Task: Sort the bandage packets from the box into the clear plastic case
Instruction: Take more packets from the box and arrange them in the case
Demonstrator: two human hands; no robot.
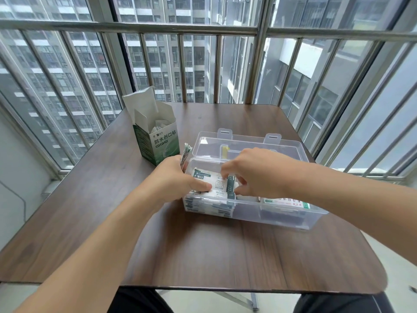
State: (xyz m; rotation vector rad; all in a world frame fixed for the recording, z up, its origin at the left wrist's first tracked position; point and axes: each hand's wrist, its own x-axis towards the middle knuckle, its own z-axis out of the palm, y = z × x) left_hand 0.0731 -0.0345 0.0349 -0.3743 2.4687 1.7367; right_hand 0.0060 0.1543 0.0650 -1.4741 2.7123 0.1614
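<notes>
A clear plastic case (282,216) stands open on the brown table, its lid (248,144) tipped back. Stacks of white-and-green bandage packets (217,185) fill its left compartment, and more packets (286,202) lie in the right one. My left hand (178,177) holds a small bundle of packets (185,154) upright between its fingers at the case's left wall, its thumb pressing the top packet. My right hand (252,172) reaches into the left compartment and pinches the top packet's right end. The green-and-white bandage box (158,141) stands open behind my left hand, with packets showing inside.
The table (203,256) has rounded corners and sits against a window with metal railing bars (180,30) behind it. A yellow item (225,152) stands in the case's back section. My knees show below the front edge.
</notes>
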